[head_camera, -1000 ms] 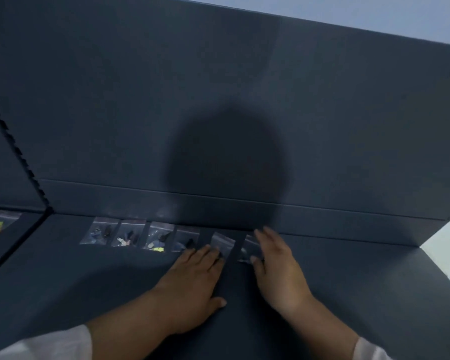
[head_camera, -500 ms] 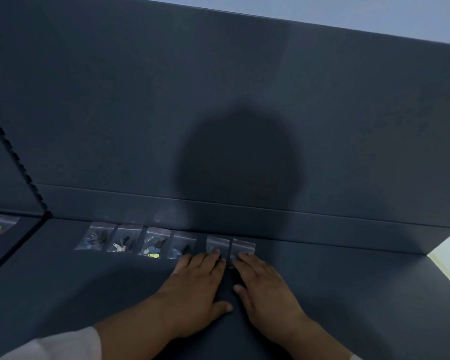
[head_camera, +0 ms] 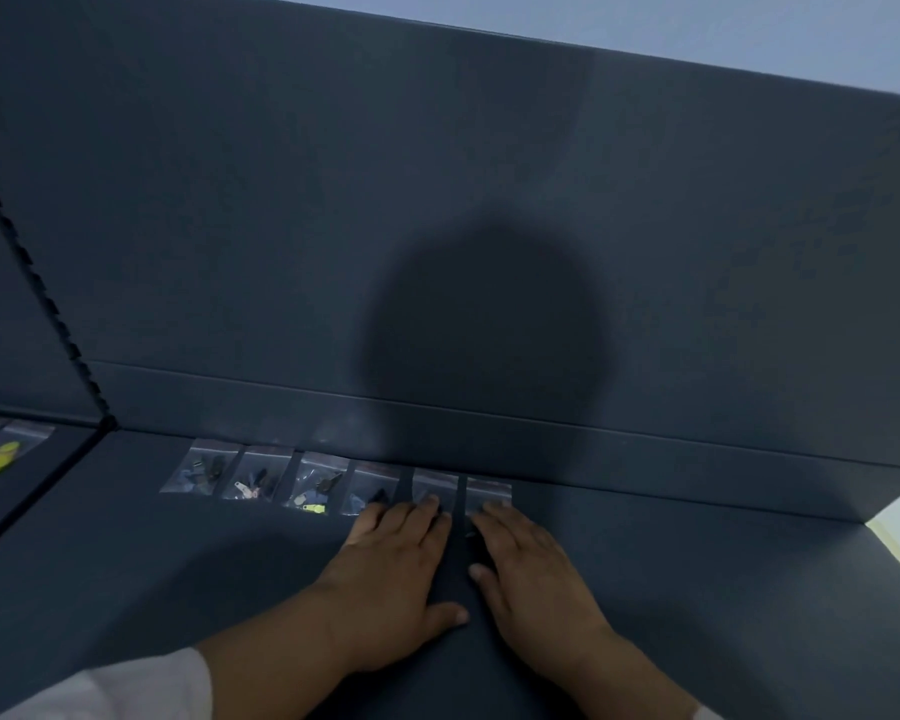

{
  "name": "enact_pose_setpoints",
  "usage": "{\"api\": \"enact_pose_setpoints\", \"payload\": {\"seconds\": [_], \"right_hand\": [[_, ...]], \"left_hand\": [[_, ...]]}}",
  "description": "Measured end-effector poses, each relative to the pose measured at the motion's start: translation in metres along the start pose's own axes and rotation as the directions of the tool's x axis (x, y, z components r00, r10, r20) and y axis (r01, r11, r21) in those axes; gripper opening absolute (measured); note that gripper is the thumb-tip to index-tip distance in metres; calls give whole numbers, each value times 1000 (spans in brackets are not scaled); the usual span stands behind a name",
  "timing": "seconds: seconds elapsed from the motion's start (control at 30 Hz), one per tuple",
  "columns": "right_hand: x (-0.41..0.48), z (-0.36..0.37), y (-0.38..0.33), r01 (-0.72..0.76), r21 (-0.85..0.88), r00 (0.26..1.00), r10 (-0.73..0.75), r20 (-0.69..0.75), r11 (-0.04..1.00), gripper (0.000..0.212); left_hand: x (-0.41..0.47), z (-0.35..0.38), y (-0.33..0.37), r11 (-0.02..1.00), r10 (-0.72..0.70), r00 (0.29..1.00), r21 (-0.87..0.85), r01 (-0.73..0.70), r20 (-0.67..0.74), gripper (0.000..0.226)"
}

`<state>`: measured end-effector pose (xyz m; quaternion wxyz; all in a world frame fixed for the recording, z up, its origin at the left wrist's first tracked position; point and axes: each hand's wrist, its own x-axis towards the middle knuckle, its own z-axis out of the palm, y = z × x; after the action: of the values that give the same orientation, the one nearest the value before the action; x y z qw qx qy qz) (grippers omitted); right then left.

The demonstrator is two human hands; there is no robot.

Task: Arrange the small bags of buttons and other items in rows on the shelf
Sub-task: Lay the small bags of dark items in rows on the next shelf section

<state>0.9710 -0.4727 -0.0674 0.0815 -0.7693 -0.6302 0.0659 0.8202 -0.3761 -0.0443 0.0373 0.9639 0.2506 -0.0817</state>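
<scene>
Six small bags (head_camera: 261, 478) lie in one row on the dark shelf (head_camera: 178, 589), close to its back wall (head_camera: 333, 226). The left hand (head_camera: 385, 574) lies flat, fingers (head_camera: 427, 511) straight, their tips on the near edge of the fifth bag (head_camera: 434, 485). The right hand (head_camera: 531, 574) is likewise flat, its tips on the sixth bag (head_camera: 488, 491) at the row's right end. Neither hand grips anything. Judged step: squaring these two bags to the row. Recommended: press lightly and slide rather than lift. Match the gap between them to the gaps further left and bring their far edges level with their neighbours. Slick plastic may skate, so lift the fingers straight up on release.
</scene>
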Motion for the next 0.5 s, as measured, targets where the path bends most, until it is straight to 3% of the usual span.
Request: {"api": "enact_pose_setpoints", "payload": {"seconds": [0.2,0.37,0.5], "right_hand": [[0,8,1,-6,-12,996,5,-89,1000,78],[0,2,0,4,38,1000,-3,-24,999,88],[-3,4,-5,-25,-4,996,25,-87,1000,73]], "left_hand": [[0,-1,0,1000,-2,1000,-12,2,-7,89],[-2,0,1,1000,-8,1000,-28,7,-24,89],[-6,0,2,999,-16,999,-33,14,-51,88]]}}
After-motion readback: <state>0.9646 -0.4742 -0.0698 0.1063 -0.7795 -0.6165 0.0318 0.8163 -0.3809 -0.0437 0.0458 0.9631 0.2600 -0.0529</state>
